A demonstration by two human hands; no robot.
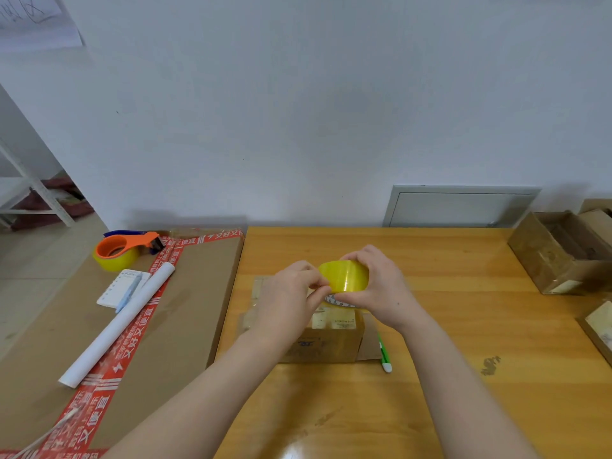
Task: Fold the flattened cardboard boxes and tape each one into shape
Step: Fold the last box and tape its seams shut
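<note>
Both hands grip yellow tape roll (344, 276) over taped box (326, 339)

Two tape rolls (346, 276) (116, 263), two pens (130, 291) (384, 354), one notepad (111, 291), one white tube (116, 329), one orange dispenser (145, 239), two hands (291, 293) (381, 286)

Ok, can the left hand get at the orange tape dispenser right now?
Probably yes, once freed: the left hand is pinching at the yellow tape roll, but the orange tape dispenser sits in the open on the big carton with nothing between.
</note>
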